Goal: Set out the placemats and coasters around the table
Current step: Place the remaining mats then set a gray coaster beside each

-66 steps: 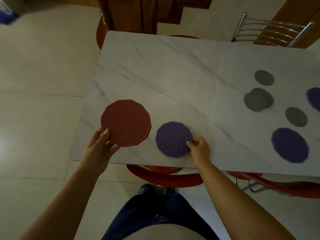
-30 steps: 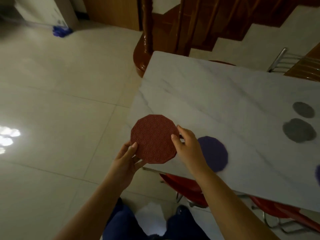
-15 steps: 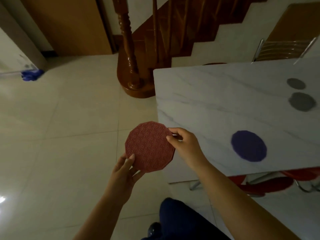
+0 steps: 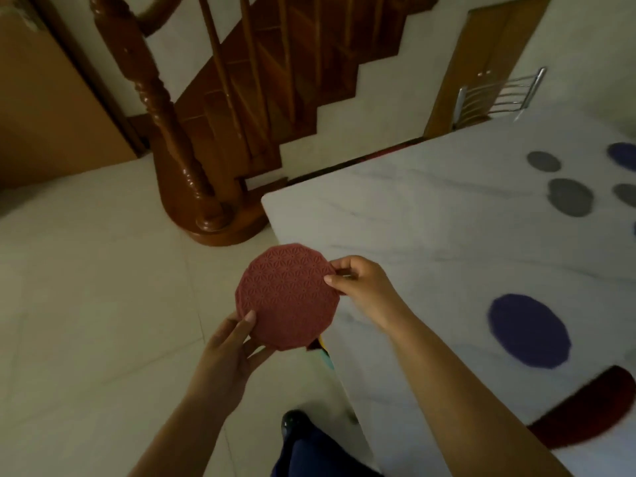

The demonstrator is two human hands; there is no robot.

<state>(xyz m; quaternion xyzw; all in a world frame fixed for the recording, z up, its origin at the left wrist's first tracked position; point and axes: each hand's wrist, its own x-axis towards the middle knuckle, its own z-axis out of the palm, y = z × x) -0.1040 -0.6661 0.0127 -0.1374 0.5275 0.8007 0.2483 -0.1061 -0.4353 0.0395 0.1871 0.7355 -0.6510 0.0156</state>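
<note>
Straddling the left edge of the white marble-patterned desk (image 4: 430, 242), a red many-sided placemat with an embossed star pattern (image 4: 287, 297) was held by both hands, partly over the desk and partly over the pale tiled floor (image 4: 86, 270). Its lower rim was pinched by the left hand (image 4: 230, 352), with the thumb laid on top and the fingers tucked beneath. Its right rim was pinched between thumb and forefinger of the right hand (image 4: 361, 287), the remaining fingers being curled in behind.

Near the desk's front edge a dark purple round placemat (image 4: 530, 330) was lying flat, well apart from the red one. Further back, three grey round coasters (image 4: 569, 197) were scattered near one another, and a second purple mat (image 4: 623, 154) was cut off by the frame. The stretch of desk between the red placemat and these pieces was bare marble.

A red chair seat (image 4: 585, 407) was tucked under the front edge, and a chrome slatted chair back (image 4: 499, 98) was seen at the far side. Beyond the desk's corner a turned wooden newel post (image 4: 161, 108) and dark staircase were standing close by on the floor.
</note>
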